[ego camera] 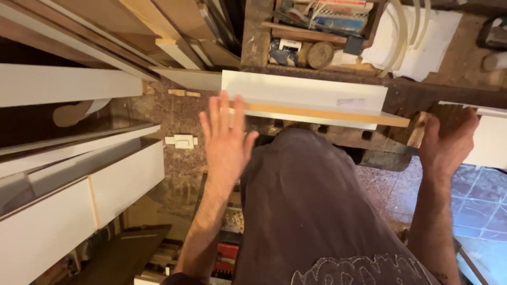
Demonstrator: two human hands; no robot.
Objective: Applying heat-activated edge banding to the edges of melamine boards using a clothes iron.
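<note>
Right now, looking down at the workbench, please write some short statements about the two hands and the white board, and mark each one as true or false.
1. The left hand is spread open, fingers apart, at the near edge of the white L-shaped board. True.
2. The right hand holds a hammer. False: it holds no tool; it reaches up to the wooden piece at the right end of the workbench.
3. The board's near edge shows bare brown wood. True.
4. White panels are stacked at the left side. True.
5. The floor tiles at the lower right are green. False: they look bluish.
6. The person wears a white shirt. False: the shirt is dark brown.
</note>
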